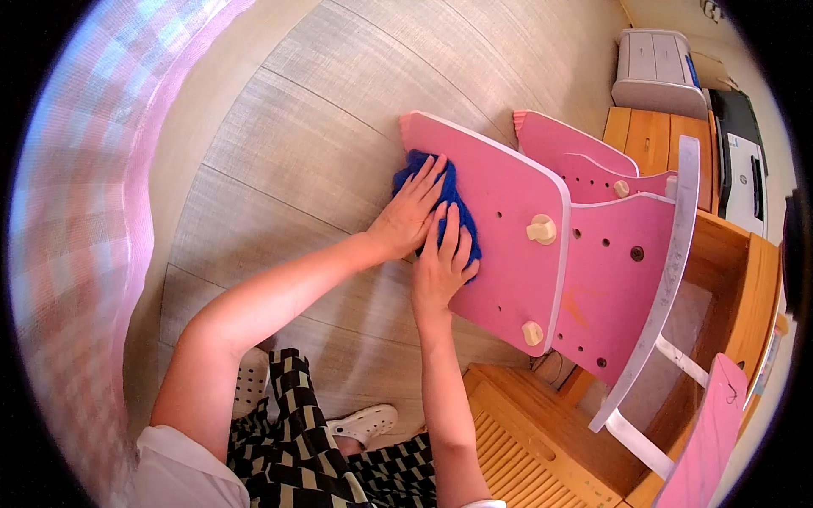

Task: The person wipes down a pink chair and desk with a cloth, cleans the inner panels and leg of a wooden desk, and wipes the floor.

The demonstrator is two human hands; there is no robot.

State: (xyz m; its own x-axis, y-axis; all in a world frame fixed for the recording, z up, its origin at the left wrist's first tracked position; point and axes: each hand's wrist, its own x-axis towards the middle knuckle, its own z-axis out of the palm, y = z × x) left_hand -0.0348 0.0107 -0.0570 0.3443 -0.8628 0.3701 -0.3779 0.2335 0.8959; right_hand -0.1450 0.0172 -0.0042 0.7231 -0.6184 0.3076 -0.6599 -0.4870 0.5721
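Note:
A crumpled blue cloth [468, 229] lies bunched against the lower edge of a pink side panel [508, 178] of a child's chair-like piece of furniture. My left hand [408, 215] grips the cloth's upper part, its fingers laid over it against the panel. Just below and to the right, my right hand [444, 261] has its fingers bent over the other part of the cloth. The two hands touch or nearly touch. Small holes and two cream knobs [541, 229] show on the panel. Part of the cloth is hidden under my fingers.
A second pink panel [580, 144] stands behind, with a curved pale bar [677, 262] to the right. Wooden furniture [542, 440] and a printer [745, 173] are at the right. The plank floor [288, 169] runs beneath; a checked curtain [85, 254] hangs left.

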